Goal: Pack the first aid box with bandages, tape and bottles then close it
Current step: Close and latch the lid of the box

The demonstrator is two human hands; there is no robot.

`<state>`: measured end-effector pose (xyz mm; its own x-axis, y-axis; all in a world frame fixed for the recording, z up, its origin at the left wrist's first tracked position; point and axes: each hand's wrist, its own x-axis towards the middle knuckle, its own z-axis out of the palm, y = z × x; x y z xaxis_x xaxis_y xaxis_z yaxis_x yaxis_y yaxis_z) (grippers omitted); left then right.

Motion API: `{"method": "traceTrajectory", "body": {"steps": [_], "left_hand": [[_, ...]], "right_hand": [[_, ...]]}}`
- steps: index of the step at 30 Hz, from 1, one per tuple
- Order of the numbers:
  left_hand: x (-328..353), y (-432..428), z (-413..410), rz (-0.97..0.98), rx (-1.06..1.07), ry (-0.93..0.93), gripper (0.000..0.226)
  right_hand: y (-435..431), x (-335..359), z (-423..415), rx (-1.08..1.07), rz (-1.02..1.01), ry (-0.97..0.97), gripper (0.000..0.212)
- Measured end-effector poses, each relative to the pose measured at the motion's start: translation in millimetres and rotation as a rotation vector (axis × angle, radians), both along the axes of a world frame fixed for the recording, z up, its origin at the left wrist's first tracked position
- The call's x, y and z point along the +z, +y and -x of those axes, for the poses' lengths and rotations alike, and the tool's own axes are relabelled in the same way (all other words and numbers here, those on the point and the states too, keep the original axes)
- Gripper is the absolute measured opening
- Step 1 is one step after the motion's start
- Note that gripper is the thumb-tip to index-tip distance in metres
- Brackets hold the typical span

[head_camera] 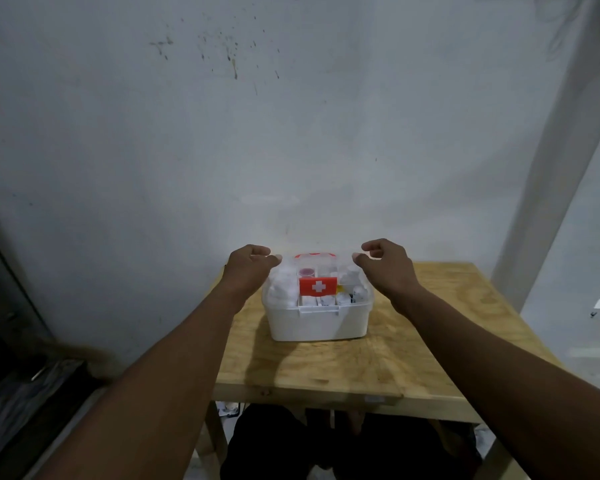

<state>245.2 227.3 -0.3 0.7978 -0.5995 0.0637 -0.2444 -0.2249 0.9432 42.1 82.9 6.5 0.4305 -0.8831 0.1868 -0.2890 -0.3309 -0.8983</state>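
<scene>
The things inside the first aid box (317, 323) are hard to make out. They show only as blurry white shapes through the clear lid (349, 287). Some look like white rolls, and one small pot has a red top (306, 271). I cannot tell which are bandages, tape or bottles. A red sticker with a white cross (318, 286) covers the middle of the lid. Only a bit of the red handle (314, 255) shows at the back. Both arms are cut off at the bottom of the picture. The dark stuff at the left edge is too blurry to name.

The box sits on the wooden table (430, 341), close to the white wall (291, 133). Its lid lies down flat on top. The box is between the two hands.

The left hand (248, 268) is at the box's 10 o'clock corner. The right hand (385, 268) is at the 2 o'clock corner. Both are up by the far edge of the lid.

The fingers of each hand are bent loosely, with a gap between thumb and fingers. Neither hand holds anything. The fingertips are right next to the lid corners, but I cannot tell if they touch.

Under the table, at 6 o'clock, are the person's dark legs (326, 445).
</scene>
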Motion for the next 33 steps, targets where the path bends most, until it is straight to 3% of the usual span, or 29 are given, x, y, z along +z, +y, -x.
{"method": "traceTrajectory", "body": {"steps": [6, 9, 11, 22, 33], "left_hand": [[2.1, 0.0, -6.7, 0.038, 0.047, 0.038, 0.044], [5.5, -2.9, -6.7, 0.046, 0.049, 0.043, 0.04], [5.7, -3.9, -6.9, 0.045, 0.053, 0.041, 0.037], [-1.5, -2.6, -6.1, 0.024, 0.052, 0.017, 0.027], [-17.0, 8.6, 4.7, -0.012, 0.001, -0.052, 0.037]], "right_hand": [[13.0, 10.6, -5.1, -0.201, -0.325, -0.203, 0.039], [25.8, 13.7, -9.1, -0.135, -0.5, -0.293, 0.037], [34.7, 13.8, -10.9, -0.074, -0.571, -0.307, 0.048], [45.4, 1.8, -2.3, 0.014, -0.611, -0.304, 0.052], [48.6, -16.5, 11.1, 0.007, -0.624, -0.296, 0.052]]}}
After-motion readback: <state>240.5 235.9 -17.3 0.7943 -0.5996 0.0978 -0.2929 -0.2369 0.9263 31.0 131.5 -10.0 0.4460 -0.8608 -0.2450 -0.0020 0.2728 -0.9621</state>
